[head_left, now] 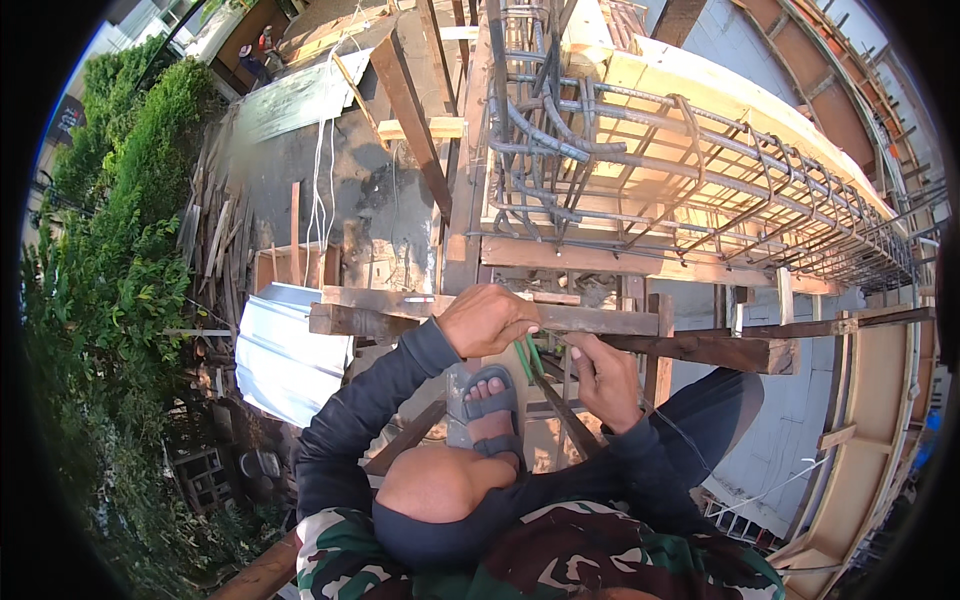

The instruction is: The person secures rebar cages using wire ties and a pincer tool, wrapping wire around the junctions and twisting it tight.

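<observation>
My left hand (489,320) is closed in a pinch over a dark timber beam (590,318). A thin dark wire seems to stretch from its fingertips to my right hand (604,380), whose thumb and forefinger are pressed together on it. More of the wire (680,432) trails from below my right wrist across my dark trousers. Just under my left fingers show the two green handles of a tool (528,358); its head is hidden. A small white-and-red stick (419,299) lies on the beam left of my left hand.
A cage of steel rebar (700,170) fills the far right inside plywood formwork (680,70). My sandalled foot (492,400) rests below the beam, with the ground further down. White sheet metal (290,355) and green bushes (130,250) lie left. Two people (255,62) are far off.
</observation>
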`<state>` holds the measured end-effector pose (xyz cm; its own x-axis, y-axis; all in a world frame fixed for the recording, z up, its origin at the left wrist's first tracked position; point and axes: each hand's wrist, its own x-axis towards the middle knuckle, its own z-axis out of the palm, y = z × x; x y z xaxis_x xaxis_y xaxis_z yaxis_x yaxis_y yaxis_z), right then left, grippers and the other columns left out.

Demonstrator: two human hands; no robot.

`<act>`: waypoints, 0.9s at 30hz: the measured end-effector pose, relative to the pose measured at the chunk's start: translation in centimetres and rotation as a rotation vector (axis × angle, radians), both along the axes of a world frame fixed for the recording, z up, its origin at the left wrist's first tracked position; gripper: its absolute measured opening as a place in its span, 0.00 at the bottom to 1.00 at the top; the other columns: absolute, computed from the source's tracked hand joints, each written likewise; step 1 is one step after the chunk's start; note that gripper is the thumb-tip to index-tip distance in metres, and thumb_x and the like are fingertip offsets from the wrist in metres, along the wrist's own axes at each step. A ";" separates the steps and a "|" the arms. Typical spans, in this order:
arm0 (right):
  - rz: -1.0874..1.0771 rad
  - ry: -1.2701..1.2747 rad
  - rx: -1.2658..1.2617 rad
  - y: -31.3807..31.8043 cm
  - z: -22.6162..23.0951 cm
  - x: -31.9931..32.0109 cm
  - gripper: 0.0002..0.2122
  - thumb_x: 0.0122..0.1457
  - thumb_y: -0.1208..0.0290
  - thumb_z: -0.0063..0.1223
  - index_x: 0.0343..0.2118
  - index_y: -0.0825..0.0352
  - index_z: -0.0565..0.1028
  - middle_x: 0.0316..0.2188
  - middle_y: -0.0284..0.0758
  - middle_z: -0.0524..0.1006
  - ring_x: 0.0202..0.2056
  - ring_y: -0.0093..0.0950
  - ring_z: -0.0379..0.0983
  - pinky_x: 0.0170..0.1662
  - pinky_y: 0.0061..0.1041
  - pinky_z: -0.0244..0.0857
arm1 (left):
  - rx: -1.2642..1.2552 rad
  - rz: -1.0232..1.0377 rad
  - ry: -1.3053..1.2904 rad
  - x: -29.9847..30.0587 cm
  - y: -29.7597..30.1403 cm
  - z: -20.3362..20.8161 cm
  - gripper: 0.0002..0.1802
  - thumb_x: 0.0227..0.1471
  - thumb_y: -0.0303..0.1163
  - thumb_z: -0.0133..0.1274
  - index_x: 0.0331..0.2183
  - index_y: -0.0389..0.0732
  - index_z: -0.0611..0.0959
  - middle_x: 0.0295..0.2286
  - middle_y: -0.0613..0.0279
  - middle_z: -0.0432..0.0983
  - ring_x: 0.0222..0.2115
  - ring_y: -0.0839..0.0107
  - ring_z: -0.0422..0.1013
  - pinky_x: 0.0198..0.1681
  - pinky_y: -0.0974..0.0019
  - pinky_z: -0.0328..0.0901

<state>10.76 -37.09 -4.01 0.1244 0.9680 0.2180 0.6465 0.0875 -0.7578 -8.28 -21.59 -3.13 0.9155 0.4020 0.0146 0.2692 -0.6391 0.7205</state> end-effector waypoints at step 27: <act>-0.038 0.047 -0.198 1.0 -8.8 -1.7 0.03 0.60 0.77 0.47 0.35 0.69 0.71 0.20 0.44 0.72 0.21 0.39 0.70 0.26 0.32 0.61 | 0.026 0.566 -0.229 4.1 14.6 -20.0 0.12 0.55 0.33 0.50 0.38 0.37 0.79 0.30 0.42 0.75 0.34 0.41 0.71 0.37 0.47 0.64</act>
